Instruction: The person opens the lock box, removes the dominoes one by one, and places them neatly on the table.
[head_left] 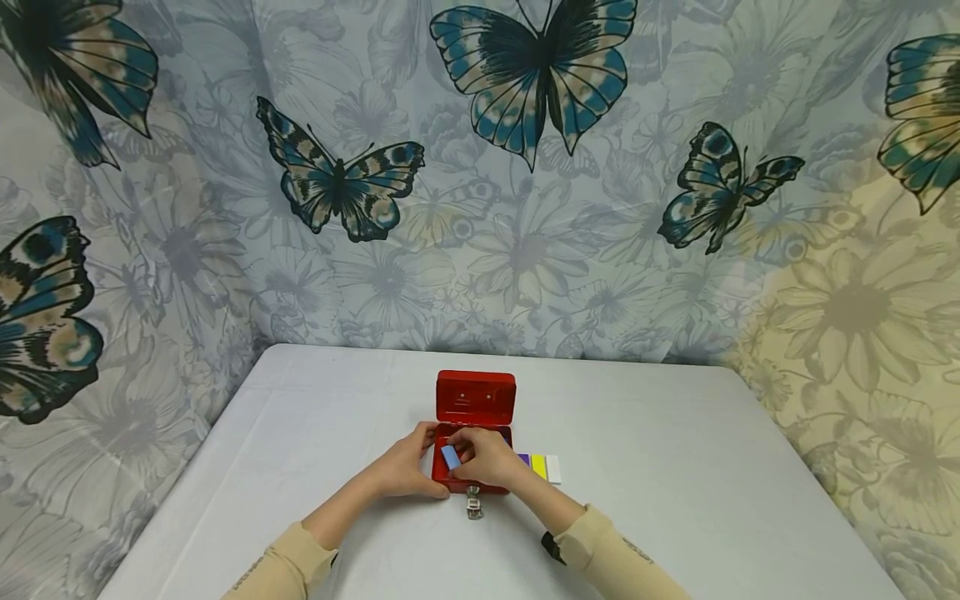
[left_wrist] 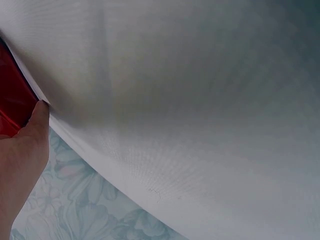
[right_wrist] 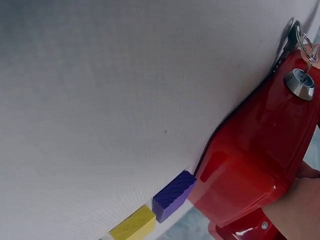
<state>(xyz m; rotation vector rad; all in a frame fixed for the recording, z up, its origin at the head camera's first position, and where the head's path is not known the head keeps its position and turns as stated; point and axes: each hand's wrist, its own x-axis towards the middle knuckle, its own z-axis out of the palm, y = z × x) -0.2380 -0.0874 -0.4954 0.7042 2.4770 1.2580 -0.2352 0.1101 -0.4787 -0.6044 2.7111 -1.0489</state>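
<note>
A red metal cash box (head_left: 476, 397) stands on the table with its lid raised. My left hand (head_left: 406, 467) holds the box by its left side, thumb at the front corner and fingers toward the back. Over the opening, my right hand (head_left: 483, 457) pinches a light-blue block (head_left: 450, 457) between thumb and fingers. Much of the box's inside is hidden behind that hand. In the right wrist view the box's front shows a silver lock (right_wrist: 300, 84) with a key and ring (right_wrist: 306, 44) in it.
Right of the box lie a purple block (right_wrist: 174, 196), a yellow block (head_left: 538, 466) and a white block (head_left: 553, 469). The white table (head_left: 652, 467) reaches back to a wall (head_left: 525, 275) covered in butterfly and flower print.
</note>
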